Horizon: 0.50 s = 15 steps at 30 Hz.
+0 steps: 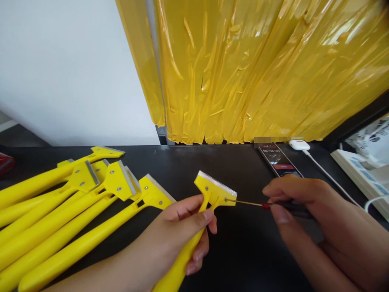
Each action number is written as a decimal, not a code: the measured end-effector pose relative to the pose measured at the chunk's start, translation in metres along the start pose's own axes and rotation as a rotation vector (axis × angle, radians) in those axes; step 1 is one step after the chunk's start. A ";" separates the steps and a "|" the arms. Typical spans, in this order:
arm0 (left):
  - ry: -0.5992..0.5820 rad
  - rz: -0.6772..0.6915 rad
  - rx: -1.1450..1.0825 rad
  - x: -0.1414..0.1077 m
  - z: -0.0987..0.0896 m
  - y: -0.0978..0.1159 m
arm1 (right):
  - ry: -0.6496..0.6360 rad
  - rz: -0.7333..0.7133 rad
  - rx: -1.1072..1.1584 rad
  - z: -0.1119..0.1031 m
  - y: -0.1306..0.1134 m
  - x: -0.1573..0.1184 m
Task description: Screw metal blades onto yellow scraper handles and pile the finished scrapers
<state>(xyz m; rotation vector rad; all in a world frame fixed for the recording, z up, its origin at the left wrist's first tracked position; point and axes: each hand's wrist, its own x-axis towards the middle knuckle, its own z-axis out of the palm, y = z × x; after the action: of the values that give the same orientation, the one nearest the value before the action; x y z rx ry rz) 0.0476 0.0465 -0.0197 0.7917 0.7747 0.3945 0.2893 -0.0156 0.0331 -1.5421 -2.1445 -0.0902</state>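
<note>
My left hand (pixel 185 227) is wrapped round the neck of a yellow scraper (pixel 215 190), whose head points up and away from me with a metal blade along its far edge. Between the thumb and fingers of my right hand (pixel 306 215) is a screwdriver (pixel 247 203) with a thin brass-coloured shaft and a red collar. Its tip meets the right-hand screw on the scraper's head. Most of the screwdriver's handle is hidden by my fingers. To the left, several more yellow scrapers (pixel 82 239) lie in an overlapping pile, blades towards the middle.
A phone (pixel 281 160) lies on the black table (pixel 243 259) beyond my right hand. Beside it are a white charger (pixel 299 144) with a cable and a white power strip (pixel 361 178). Yellow plastic film (pixel 231 73) and a white panel (pixel 79 69) stand along the back.
</note>
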 end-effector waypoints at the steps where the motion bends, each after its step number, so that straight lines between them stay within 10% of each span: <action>1: -0.002 0.004 -0.001 0.000 0.000 0.000 | 0.003 -0.005 0.013 0.000 0.000 0.000; 15: 0.025 0.013 0.024 -0.004 0.003 -0.002 | 0.016 -0.003 0.053 0.003 0.001 0.001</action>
<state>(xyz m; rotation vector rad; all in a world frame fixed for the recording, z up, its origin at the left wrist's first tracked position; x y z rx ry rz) 0.0478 0.0416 -0.0177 0.8155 0.7992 0.4079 0.2894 -0.0135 0.0305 -1.5030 -2.1195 -0.0459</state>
